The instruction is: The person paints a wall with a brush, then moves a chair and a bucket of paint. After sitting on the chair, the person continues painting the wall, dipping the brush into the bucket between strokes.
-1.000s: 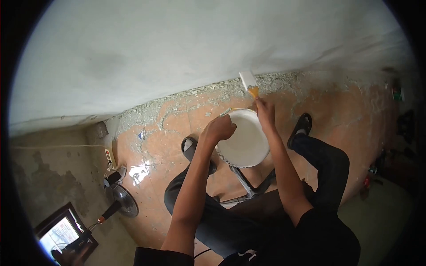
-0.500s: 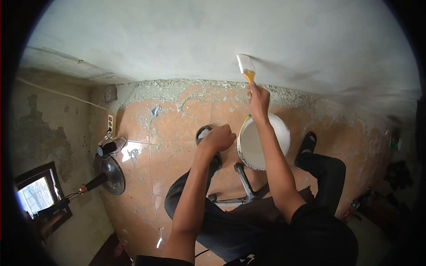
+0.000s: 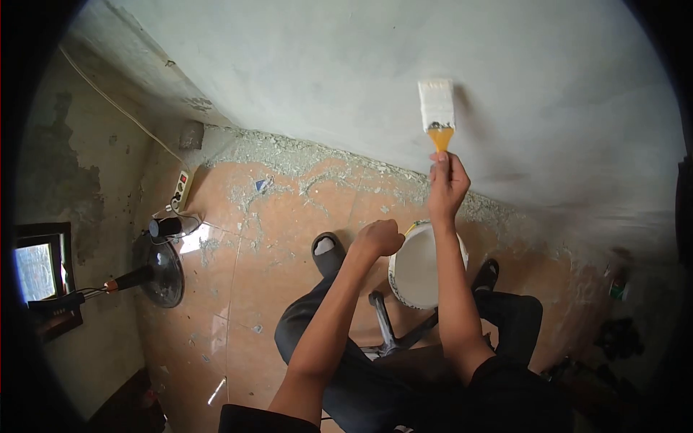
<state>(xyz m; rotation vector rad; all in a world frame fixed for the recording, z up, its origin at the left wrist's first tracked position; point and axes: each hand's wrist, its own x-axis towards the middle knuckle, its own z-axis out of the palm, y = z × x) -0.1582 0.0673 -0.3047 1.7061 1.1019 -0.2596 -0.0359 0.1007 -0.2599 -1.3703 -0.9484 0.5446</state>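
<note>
My right hand (image 3: 449,189) grips the yellow handle of a paintbrush (image 3: 437,108), its wide bristles coated white and pointing up toward the pale wall (image 3: 303,72). The brush's shadow falls on the wall just to its right. Under my right forearm stands a round white bucket (image 3: 416,278) of whitish paint, partly hidden by the arm. My left hand (image 3: 380,238) is closed in a fist at the bucket's left rim, by its yellow wire handle, with nothing seen sticking out of the fingers.
Flaked debris (image 3: 289,155) lies along the wall's foot on the tiled floor (image 3: 209,281). At left are a power strip (image 3: 182,191) with a cable and a stand fan's round base (image 3: 162,278). Below the bucket shows a chair's base leg (image 3: 382,321), between my feet in slippers.
The paintbrush has moved right along the wall and now stands more upright, its broad side showing. My left fist has come closer to the bucket rim. The view has turned somewhat.
</note>
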